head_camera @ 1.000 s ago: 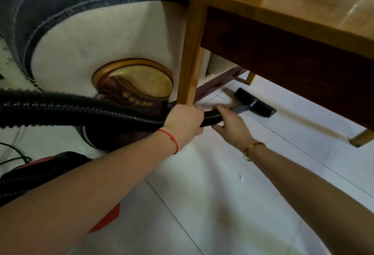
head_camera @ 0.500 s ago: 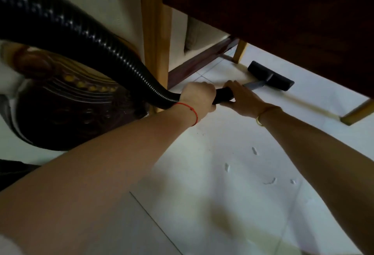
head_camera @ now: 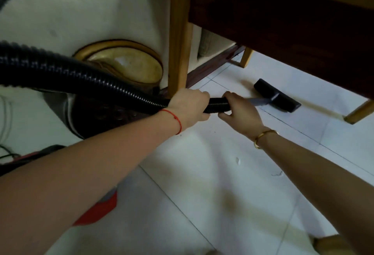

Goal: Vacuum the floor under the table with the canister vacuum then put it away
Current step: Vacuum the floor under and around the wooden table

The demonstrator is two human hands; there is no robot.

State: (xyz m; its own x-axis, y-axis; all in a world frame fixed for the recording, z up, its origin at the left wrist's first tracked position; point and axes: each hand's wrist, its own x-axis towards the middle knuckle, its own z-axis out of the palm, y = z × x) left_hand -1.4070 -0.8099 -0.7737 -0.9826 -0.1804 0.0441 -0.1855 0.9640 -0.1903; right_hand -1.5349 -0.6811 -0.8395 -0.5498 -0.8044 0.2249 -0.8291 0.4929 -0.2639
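A black ribbed vacuum hose (head_camera: 85, 78) runs from the left edge to the middle. My left hand (head_camera: 189, 108), with a red string at the wrist, is shut around the hose near its end. Just ahead of it, my right hand (head_camera: 239, 111), with a gold bangle, grips the hose end where a grey tube (head_camera: 258, 101) starts. The tube ends in a flat black floor nozzle (head_camera: 277, 98) lying on the white tiles under the wooden table (head_camera: 283, 18). The red and black canister (head_camera: 97, 210) lies at the lower left, mostly hidden behind my left arm.
A table leg (head_camera: 179, 38) stands just behind my left hand; others stand at the far right (head_camera: 358, 113) and back (head_camera: 247, 58). A cream sofa arm (head_camera: 81, 22) with a gold ornament (head_camera: 129, 64) fills the left. Small white scraps (head_camera: 237, 160) lie on the floor tiles.
The view has risen and pulled back, so the sofa arm and canister show again. Both hands keep their grip on the hose; the nozzle stays under the table.
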